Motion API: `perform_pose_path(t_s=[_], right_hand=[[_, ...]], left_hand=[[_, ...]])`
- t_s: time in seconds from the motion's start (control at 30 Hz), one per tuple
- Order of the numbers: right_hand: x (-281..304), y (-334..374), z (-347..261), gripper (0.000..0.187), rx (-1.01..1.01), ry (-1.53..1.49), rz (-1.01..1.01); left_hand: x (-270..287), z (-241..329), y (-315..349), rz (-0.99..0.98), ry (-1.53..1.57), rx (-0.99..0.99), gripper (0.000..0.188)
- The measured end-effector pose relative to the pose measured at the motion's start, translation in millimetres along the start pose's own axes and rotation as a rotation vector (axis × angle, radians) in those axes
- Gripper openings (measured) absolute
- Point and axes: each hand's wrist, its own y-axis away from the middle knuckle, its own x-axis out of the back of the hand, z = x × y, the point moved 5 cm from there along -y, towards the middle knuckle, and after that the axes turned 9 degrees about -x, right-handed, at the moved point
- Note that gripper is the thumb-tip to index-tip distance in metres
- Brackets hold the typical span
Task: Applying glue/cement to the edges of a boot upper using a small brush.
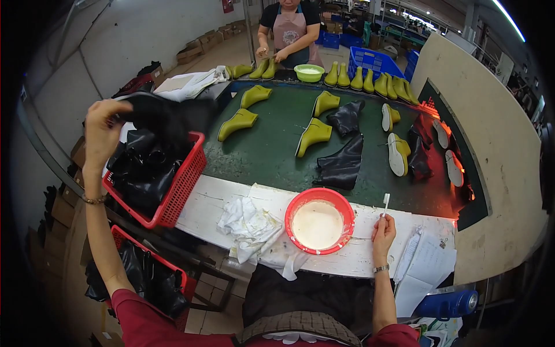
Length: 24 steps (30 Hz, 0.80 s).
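My left hand (103, 132) is raised at the left with its fingers closed on a black leather boot upper (165, 113), smeared by motion. Beneath it stands a red basket (184, 184) heaped with more black uppers. At the right of the white ledge, my right hand (383, 232) grips a white toothbrush (385, 201) with its bristle end up. Between my hands sit a red bowl (350, 231) of creamy white liquid and a crumpled, stained white cloth (248, 225). Two black uppers (341, 165) lie beside yellow-green shoe lasts (313, 137) on the green belt (260, 162).
A co-worker (292, 34) stands across the belt, hands at the lasts. Several lasts and a green bowl (309, 73) line the far edge. At right, pieces enter a red-lit opening (462, 168) in a panel (503, 173). Papers (425, 263) and a blue bottle (448, 303) are near my right arm.
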Motion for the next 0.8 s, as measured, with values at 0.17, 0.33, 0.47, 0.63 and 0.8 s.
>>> perform_pose_path(t_s=[0.17,0.33,0.47,0.63,0.8], right_hand=[[-0.3,-2.9,1.0,0.018,0.013,0.012,0.012],[-0.5,5.0,-5.8,0.018,0.025,0.071,0.035],[3.8,6.4,1.0,0.018,0.019,0.116,0.075],[6.4,8.9,-0.7,0.017,-0.034,0.081,0.106],[3.3,7.7,-6.0,0.018,-0.049,0.096,0.113]], left_hand=[[-130.5,48.2,11.0,-0.470,0.348,-0.156,0.021],[-266.2,102.5,57.7,-0.537,0.521,-0.521,0.008],[-328.1,111.4,66.3,-0.441,0.624,-0.446,0.014],[-347.7,114.2,66.8,-0.357,0.611,-0.415,0.016],[-324.2,117.3,54.6,-0.270,0.670,-0.195,0.031]])
